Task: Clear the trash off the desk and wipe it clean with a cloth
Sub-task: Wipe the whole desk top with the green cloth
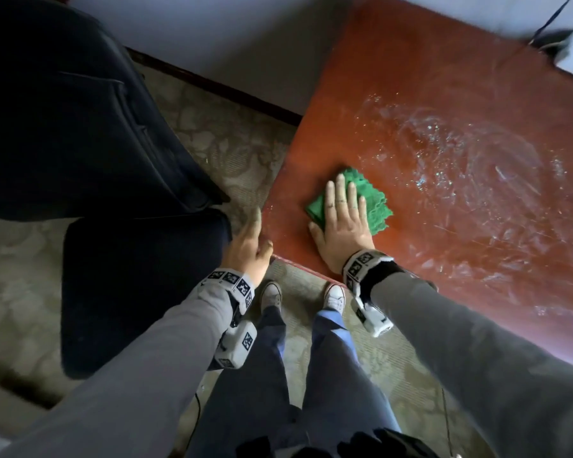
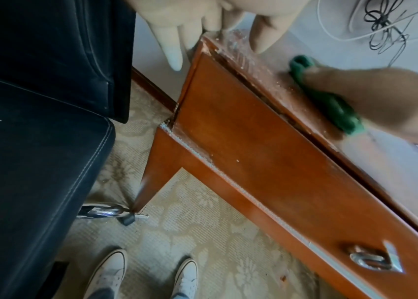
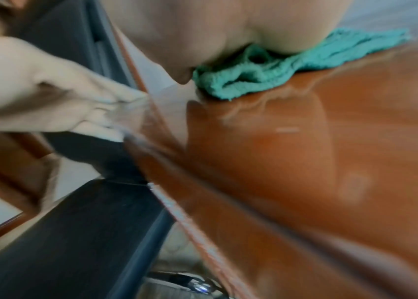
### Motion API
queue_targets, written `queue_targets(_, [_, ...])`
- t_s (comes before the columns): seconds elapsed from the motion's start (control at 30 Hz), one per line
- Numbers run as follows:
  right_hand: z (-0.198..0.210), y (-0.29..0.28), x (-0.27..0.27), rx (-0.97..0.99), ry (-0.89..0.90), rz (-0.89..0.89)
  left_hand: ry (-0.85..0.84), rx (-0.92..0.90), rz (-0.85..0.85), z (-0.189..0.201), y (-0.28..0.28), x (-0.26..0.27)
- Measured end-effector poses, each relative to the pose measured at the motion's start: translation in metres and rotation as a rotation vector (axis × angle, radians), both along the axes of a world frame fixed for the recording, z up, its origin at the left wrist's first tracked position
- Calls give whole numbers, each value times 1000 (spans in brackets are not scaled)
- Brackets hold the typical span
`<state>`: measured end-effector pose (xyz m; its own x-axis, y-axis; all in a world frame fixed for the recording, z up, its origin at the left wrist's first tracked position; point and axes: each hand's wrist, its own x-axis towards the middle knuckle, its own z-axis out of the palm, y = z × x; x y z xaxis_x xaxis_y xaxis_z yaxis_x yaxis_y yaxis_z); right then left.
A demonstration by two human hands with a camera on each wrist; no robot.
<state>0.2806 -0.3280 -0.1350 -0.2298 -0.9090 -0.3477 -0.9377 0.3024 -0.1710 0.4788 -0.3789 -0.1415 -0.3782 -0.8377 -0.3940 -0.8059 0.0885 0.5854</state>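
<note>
Here, a folded green terry cloth [image 1: 371,201] lies on the red-brown wooden desk [image 1: 444,94], near its left front corner, under the right hand [image 1: 343,223].

The right hand presses flat on the cloth, its fingers straight and a little spread, gripping nothing. To the right of the cloth the desk top carries whitish wet streaks [image 1: 470,166] in curved lines. The left hand [image 1: 250,244] is at the left front corner of the desk, fingers stretched and relaxed, with the thumb on the top; it holds nothing. Just left of the desk stands a dark blue upholstered armchair [image 1: 80,143] on the pale patterned carpet [image 1: 245,150]. In the left wrist view a metal drawer handle [image 2: 371,259] shows on the desk front.
</note>
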Motion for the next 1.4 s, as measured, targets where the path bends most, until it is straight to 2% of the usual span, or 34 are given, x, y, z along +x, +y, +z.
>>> queue_targets(0.13, [-1,-18,69,19,-37,297,65,-6,-106,-10,-8,22])
queue_targets(0.23, [-3,-24,59,43,71,468,40,17,-151,-18,-15,33])
queue_targets(0.27, [-4,-28,47,50,94,464,41,36,-164,-20,-17,37])
queue_targets(0.33, [-3,-41,32,26,61,304,99,96,-170,-22,-20,41])
queue_targets(0.4, [-5,-51,38,-11,26,117,167,164,-148,-21,-22,42])
queue_targets(0.43, [-5,-52,49,-17,31,79,173,201,-119,-18,-23,41])
queue_targets(0.47, [-5,-48,63,-3,49,97,182,233,-79,-16,-24,39])
queue_targets(0.57, [-6,-10,97,11,74,325,206,306,13,-8,-22,39])
queue_targets(0.63, [-9,10,92,-16,65,386,210,336,23,-5,-19,41])
queue_targets(0.7, [-13,19,66,-29,90,255,218,333,32,0,-17,39])
queue_targets(0.8, [-13,27,30,-24,51,-129,204,333,44,4,-17,36])
queue_targets(0.87, [-13,24,34,-29,55,-237,169,318,22,3,-18,35])
queue_targets(0.93, [-13,14,60,-40,77,-173,138,306,-12,4,-20,35])
queue_targets(1.03, [-14,8,105,-48,52,116,68,263,-103,4,-23,35])
queue_targets(1.17, [-11,36,97,-57,68,249,-200,108,-285,5,-24,28])
queue_targets(1.23, [-15,67,68,-61,87,133,-251,-139,-330,6,-18,20])
queue_targets(1.3, [-17,102,30,-45,84,-166,-171,-332,-310,8,-7,3])
queue_targets(1.4, [-15,138,-7,-25,87,-565,-43,-373,-390,13,17,-27])
